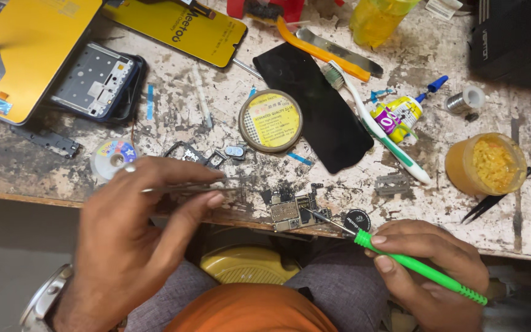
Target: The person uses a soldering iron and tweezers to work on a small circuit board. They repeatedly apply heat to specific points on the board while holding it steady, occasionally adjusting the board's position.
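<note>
A worn, paint-chipped counter (216, 104) fills the view, crowded with phone parts and tools. At its near edge, about the middle, lies a small bare circuit board (293, 210). The right hand (428, 270) is closed around a green-handled screwdriver (419, 267), pinched between thumb and fingers, its thin metal tip touching the board's right side. The left hand (133, 237), with a watch on the wrist, is closed on a pair of metal tweezers (195, 186) held level, the points reaching toward the board's left end; whether they touch it cannot be told.

Just behind the board stands a round tin with a yellow label (270, 120), and beside that a black phone screen (321, 107) lies face down. A white toothbrush (376, 126) rests across the screen's right edge. Toward the right edge stands an open jar of yellow paste (485, 165). Near the far left corner lie a yellow-backed display panel (29, 49) and a dark phone frame (96, 80).
</note>
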